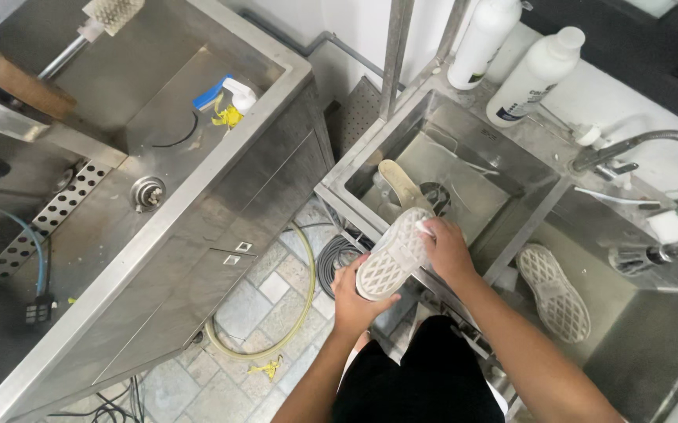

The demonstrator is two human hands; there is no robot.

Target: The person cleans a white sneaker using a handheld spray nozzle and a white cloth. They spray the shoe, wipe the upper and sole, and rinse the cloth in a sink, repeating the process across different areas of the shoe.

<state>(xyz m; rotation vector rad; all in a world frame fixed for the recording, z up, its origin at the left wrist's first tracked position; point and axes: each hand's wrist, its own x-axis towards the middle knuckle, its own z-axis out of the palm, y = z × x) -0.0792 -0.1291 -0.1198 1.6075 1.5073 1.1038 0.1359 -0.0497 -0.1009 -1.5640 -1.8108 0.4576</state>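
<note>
A white shoe [392, 254] is held sole-up over the front rim of a steel sink [511, 168]. My left hand [352, 301] grips its heel end from below. Against the sole near the toe presses my right hand [446, 249], holding a small white item between its fingers; what the item is I cannot tell. A beige insole [400, 185] lies in the left basin by the drain. A second white shoe [554, 292] rests sole-up in the right basin.
Two white plastic bottles [535, 76] stand on the ledge behind the sink, near a flexible tap hose [668, 139]. A larger steel tub [159, 149] holding a spray bottle [233, 96] stands at left. Hoses [308, 305] coil on the tiled floor between.
</note>
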